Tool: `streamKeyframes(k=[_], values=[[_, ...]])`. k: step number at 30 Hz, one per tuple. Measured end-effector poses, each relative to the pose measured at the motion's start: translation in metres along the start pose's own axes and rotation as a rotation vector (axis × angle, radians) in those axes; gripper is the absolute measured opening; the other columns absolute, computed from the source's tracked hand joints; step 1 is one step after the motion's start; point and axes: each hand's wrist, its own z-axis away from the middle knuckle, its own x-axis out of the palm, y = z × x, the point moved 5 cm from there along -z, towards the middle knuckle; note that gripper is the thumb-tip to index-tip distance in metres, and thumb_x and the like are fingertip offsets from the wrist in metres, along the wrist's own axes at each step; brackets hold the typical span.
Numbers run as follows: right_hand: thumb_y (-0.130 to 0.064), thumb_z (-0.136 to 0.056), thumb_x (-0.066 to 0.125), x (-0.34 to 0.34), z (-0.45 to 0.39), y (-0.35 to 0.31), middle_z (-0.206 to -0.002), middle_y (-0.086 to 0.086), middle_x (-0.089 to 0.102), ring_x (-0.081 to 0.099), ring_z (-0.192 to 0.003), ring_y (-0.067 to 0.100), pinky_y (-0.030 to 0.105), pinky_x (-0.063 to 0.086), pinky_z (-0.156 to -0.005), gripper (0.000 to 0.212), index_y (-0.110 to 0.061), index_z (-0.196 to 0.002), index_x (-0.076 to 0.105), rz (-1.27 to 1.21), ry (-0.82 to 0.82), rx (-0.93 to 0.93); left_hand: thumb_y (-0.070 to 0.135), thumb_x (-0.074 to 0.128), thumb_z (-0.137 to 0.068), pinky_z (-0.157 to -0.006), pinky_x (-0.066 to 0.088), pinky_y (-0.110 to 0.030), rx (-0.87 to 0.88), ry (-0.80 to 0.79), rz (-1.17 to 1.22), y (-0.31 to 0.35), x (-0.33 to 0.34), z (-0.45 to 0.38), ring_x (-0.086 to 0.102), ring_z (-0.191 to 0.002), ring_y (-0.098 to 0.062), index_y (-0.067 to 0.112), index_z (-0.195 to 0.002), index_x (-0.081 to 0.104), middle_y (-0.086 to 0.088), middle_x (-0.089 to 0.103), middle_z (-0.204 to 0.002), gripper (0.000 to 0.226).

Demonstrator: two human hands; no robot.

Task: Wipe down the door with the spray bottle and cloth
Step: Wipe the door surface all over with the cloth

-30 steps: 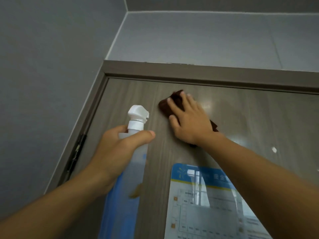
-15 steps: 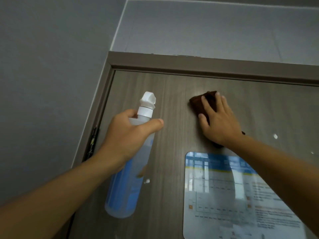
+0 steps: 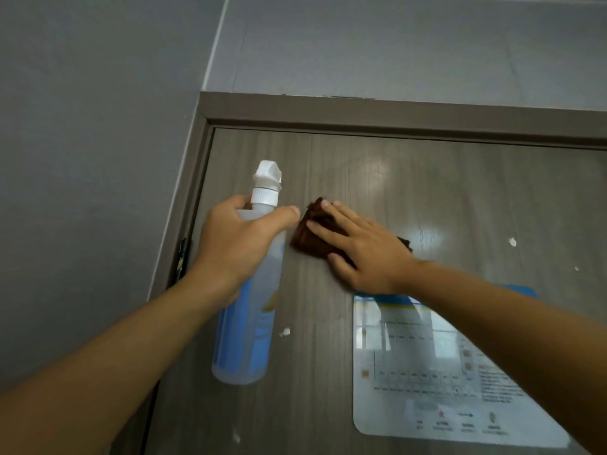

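A grey-brown wood-grain door (image 3: 427, 192) fills the view, its top frame above. My left hand (image 3: 236, 247) grips a translucent spray bottle (image 3: 249, 323) with a blue label and a white nozzle, held upright close to the door's hinge side. My right hand (image 3: 364, 251) lies flat with fingers spread, pressing a dark brown cloth (image 3: 308, 238) against the door just right of the bottle. Most of the cloth is hidden under the palm.
A laminated floor-plan sign (image 3: 427, 372) is stuck on the door below my right forearm. Small white specks (image 3: 512, 242) dot the door. A hinge (image 3: 182, 257) sits on the left frame, with a grey wall (image 3: 82, 159) beyond it.
My right hand has slid the cloth left and slightly down across the door, ending next to the bottle. The view has tilted down a little; the bottle stays held upright.
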Motion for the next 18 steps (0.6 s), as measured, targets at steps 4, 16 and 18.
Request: streamKeyframes(k=[4, 16, 18], values=[[-0.049, -0.104, 0.031, -0.012, -0.005, 0.034, -0.173, 0.009, -0.002, 0.001, -0.159, 0.029, 0.046, 0.010, -0.128, 0.066, -0.034, -0.164, 0.009, -0.036, 0.071, 0.268, 0.047, 0.085, -0.067, -0.075, 0.060, -0.065, -0.039, -0.021, 0.007, -0.007, -0.001, 0.003, 0.074, -0.085, -0.047, 0.017, -0.084, 0.070, -0.009, 0.070, -0.075, 0.038], [-0.050, -0.099, 0.035, -0.003, -0.006, -0.017, -0.172, 0.010, -0.003, -0.004, -0.159, 0.028, 0.044, 0.005, -0.128, 0.071, -0.035, -0.164, 0.010, -0.032, 0.035, 0.076, 0.051, 0.085, -0.062, -0.071, 0.061, -0.047, -0.112, 0.015, 0.014, -0.020, 0.005, 0.016, 0.075, -0.079, -0.034, 0.018, -0.083, 0.072, -0.007, 0.073, -0.078, 0.042], [-0.050, -0.099, 0.033, -0.005, 0.000, -0.007, -0.173, 0.006, -0.001, -0.002, -0.159, 0.025, 0.040, 0.004, -0.127, 0.070, -0.039, -0.164, 0.009, -0.003, -0.016, -0.010, 0.052, 0.084, -0.060, -0.077, 0.062, -0.057, -0.133, 0.002, 0.038, -0.018, 0.006, 0.016, 0.076, -0.084, -0.040, 0.015, -0.085, 0.071, -0.016, 0.075, -0.084, 0.046]])
